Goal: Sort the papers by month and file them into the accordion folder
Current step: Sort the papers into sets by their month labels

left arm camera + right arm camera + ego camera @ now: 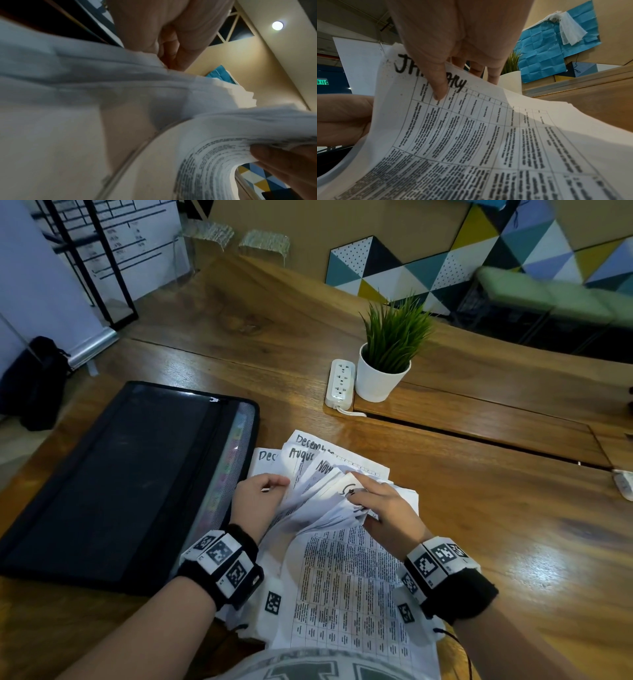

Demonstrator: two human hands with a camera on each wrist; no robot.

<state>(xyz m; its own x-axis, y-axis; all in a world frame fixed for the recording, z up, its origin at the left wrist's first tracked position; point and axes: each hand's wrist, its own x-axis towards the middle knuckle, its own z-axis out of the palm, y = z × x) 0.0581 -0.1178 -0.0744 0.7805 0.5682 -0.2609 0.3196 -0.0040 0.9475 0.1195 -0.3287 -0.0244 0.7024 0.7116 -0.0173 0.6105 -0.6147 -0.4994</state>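
Note:
A fanned stack of printed papers [318,494] with handwritten month headings (December, August, a Nov- word) lies on the wooden table in front of me. My left hand [262,491] grips the fan's left side, fingers curled round the sheets [120,94]. My right hand [373,501] pinches the lifted top sheets; in the right wrist view its thumb [436,81] presses on a January sheet [479,135]. The black accordion folder [113,474] lies flat to the left, its coloured tabs [229,467] showing along the mesh edge beside the papers.
A white potted plant [383,368] and a white power strip [339,383] stand beyond the papers. A groove [479,436] runs across the table to the right. A black bag [34,385] sits on the floor at the far left.

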